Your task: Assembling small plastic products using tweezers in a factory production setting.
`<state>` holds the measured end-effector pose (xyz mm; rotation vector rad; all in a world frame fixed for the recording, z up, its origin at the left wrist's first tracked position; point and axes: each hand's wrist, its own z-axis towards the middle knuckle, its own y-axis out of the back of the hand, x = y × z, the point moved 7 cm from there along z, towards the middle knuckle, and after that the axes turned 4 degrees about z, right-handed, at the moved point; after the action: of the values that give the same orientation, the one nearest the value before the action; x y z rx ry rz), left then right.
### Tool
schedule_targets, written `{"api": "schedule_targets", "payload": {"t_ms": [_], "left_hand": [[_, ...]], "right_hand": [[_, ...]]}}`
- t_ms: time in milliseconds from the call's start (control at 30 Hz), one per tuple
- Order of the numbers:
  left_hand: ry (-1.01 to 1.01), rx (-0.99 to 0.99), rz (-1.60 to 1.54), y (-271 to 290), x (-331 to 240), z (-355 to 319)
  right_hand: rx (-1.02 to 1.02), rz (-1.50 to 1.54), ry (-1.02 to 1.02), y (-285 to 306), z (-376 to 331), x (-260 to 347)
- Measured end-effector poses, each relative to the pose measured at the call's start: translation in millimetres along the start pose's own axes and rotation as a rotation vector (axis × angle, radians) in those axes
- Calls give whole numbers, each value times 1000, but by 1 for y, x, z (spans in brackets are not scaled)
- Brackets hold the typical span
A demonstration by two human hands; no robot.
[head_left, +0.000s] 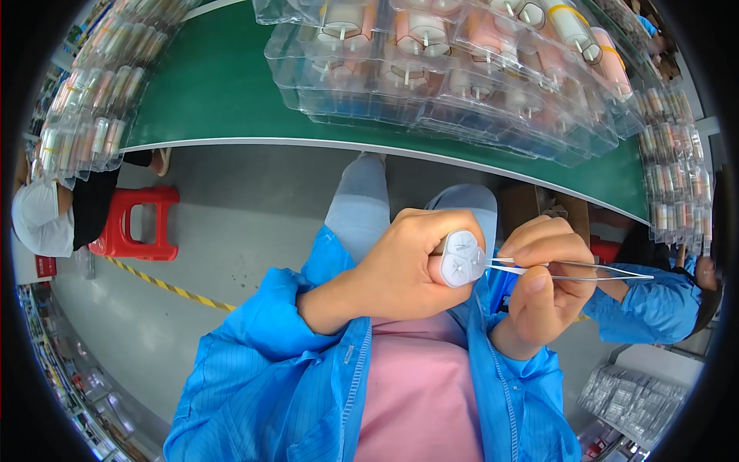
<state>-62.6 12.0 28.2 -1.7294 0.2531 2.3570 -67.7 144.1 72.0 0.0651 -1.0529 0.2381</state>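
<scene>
— Above the person's lap, which object occupies the left hand?

— A pale part with a white, three-lobed end face. The fingers and thumb are curled closely round its body, leaving the face exposed and turned toward the camera; a pinkish side shows at its lower left.

— And the right hand?

— It pinches tweezers between thumb and fingers. The joined end extends to the right, past the hand; the tips point left and lie at the right edge of the part. Whether they touch it, or grip anything, cannot be told.

— What lies beyond the hands?

— A green table, its pale edge curving across the view. On it stand stacked clear trays holding white and pink cylinders, some with yellow bands. Further packs of cylinders rise at the far left and far right.

— And below table level?

— A red stool at the left, near another person in dark clothing; striped yellow-and-black tape on the grey floor; and, at the right, a co-worker's blue sleeve. The person wears an open blue jacket over a pink shirt.
</scene>
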Motion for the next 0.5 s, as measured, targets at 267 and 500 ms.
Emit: {"api": "schedule_targets", "payload": {"t_ms": [267, 500], "left_hand": [[16, 20, -36, -1, 3, -2], [9, 19, 26, -1, 4, -2]], "right_hand": [[41, 34, -17, -6, -2, -2], [86, 35, 5, -8, -1, -1]]}}
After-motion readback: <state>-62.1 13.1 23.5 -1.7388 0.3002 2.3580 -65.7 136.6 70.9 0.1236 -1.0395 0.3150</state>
